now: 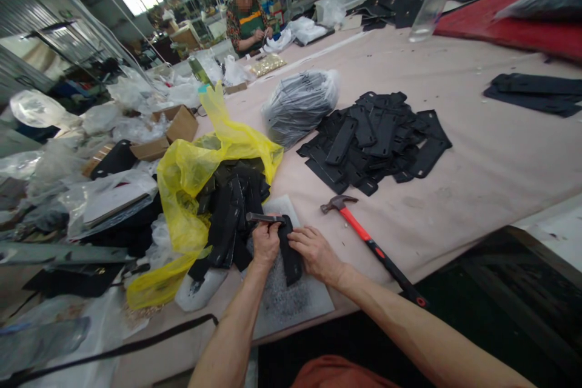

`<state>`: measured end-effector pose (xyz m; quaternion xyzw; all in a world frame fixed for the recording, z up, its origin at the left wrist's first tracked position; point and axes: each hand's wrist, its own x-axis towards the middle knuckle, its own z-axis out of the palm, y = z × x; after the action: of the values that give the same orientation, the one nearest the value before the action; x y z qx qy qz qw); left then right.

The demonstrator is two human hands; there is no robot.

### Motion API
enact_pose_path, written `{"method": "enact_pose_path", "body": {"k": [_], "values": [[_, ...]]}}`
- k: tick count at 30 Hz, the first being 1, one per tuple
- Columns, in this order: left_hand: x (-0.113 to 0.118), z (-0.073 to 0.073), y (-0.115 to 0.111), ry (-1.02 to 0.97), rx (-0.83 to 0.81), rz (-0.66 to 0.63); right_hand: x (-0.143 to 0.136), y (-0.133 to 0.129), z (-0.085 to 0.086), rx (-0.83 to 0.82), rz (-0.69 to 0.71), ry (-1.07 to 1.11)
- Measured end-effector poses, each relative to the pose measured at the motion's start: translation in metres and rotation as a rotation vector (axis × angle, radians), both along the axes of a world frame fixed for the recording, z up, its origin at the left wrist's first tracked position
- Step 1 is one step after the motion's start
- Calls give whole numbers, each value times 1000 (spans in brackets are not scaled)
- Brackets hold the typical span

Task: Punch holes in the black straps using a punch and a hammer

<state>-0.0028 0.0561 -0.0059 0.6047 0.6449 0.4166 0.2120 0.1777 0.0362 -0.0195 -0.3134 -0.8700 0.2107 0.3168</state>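
Note:
My left hand is closed around a short metal punch; the tool's right end meets the upper end of a black strip. My right hand grips the strip's right edge with bent fingers, the thumb partly hidden. Under the strip lies a pale board, its surface speckled dark. To the right, a claw hammer with a red and black handle rests on the table. Just left of my hands, a yellow plastic bag spills more black strips.
A heap of black pieces lies beyond the hammer, beside a full clear bag. Clear plastic bags and cardboard crowd the left. A plastic bottle stands far right. Across the table, a person works with both hands.

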Motion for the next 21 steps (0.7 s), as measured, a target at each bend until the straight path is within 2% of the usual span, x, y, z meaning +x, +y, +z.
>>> {"method": "enact_pose_path", "body": {"k": [9,14,16,18,20,21], "values": [[2,-3,4,192,-37,11,0,2,-1,-3,6,23],[2,1,8,364,-82,-40,13,5,18,-49,62,-15],[2,4,9,394,-107,-51,31,7,29,-47,-42,-35],[3,5,8,400,-126,-49,56,7,37,-58,-281,-93],[3,5,8,399,-142,-41,83,5,39,-113,-507,-247],[4,6,7,400,-150,-37,96,3,38,-159,-578,-352]]}}
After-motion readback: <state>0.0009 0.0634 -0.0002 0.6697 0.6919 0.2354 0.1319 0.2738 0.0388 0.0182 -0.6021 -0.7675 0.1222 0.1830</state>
